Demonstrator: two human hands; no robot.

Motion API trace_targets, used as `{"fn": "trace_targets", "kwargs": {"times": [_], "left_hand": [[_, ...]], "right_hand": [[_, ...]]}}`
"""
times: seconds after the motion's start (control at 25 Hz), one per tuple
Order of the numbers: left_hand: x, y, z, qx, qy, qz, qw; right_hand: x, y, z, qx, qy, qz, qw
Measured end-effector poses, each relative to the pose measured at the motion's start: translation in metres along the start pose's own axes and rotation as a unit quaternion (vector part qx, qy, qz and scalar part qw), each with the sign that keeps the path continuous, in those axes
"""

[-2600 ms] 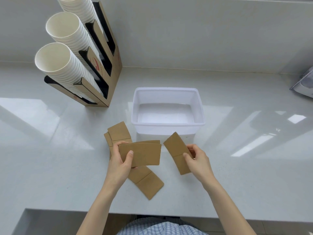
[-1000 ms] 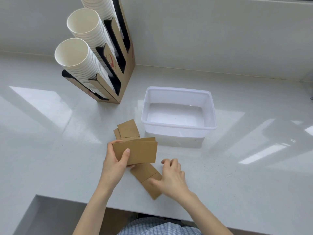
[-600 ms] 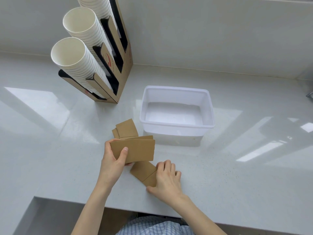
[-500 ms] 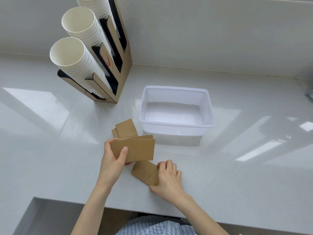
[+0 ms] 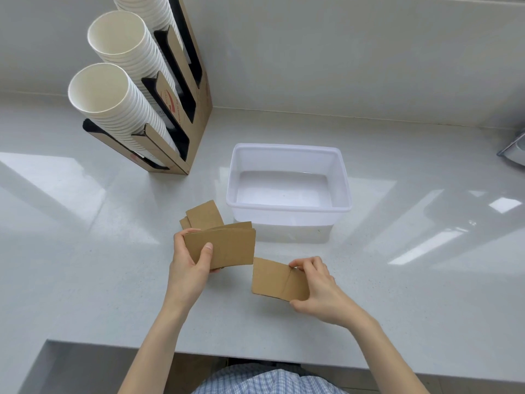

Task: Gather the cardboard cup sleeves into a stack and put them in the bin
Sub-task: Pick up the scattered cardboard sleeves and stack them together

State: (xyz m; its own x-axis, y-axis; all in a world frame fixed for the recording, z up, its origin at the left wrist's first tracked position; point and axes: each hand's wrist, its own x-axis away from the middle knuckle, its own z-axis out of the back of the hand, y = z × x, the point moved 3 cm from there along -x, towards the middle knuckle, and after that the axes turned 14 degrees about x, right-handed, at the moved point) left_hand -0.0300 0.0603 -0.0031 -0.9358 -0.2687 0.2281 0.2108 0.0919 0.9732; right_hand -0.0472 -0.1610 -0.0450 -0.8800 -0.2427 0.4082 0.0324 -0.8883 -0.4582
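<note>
My left hand [image 5: 189, 265] grips a small stack of brown cardboard cup sleeves [image 5: 227, 247], held upright above the white counter, thumb on the front face. My right hand [image 5: 318, 288] pinches the right end of a single flat sleeve [image 5: 272, 277], lifted off the counter just right of the stack. More sleeves [image 5: 203, 214] lie flat on the counter behind the held stack, partly hidden by it. The translucent white plastic bin [image 5: 288, 207] stands empty behind both hands.
A cardboard dispenser [image 5: 181, 89] with slanted stacks of white paper cups [image 5: 113, 89] stands at the back left by the wall. A grey metal object [image 5: 515, 150] shows at the right edge. The counter's front edge [image 5: 255, 356] runs close below my forearms.
My right hand has picked the sleeve up from the counter below the stack and lifted it to the right. The left hand has kept its stack in place.
</note>
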Motion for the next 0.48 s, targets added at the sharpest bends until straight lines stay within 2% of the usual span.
{"fn": "trace_targets", "kwargs": {"times": [0.16, 0.48], "left_hand": [[-0.002, -0.002, -0.004, 0.002, -0.010, 0.002, 1.000], [0.003, -0.006, -0.030, 0.016, -0.080, 0.036, 0.996]], "right_hand": [[0.003, -0.002, 0.013, -0.038, 0.002, 0.020, 0.999], [-0.006, -0.024, 0.027, -0.050, 0.098, 0.054, 0.992]]}}
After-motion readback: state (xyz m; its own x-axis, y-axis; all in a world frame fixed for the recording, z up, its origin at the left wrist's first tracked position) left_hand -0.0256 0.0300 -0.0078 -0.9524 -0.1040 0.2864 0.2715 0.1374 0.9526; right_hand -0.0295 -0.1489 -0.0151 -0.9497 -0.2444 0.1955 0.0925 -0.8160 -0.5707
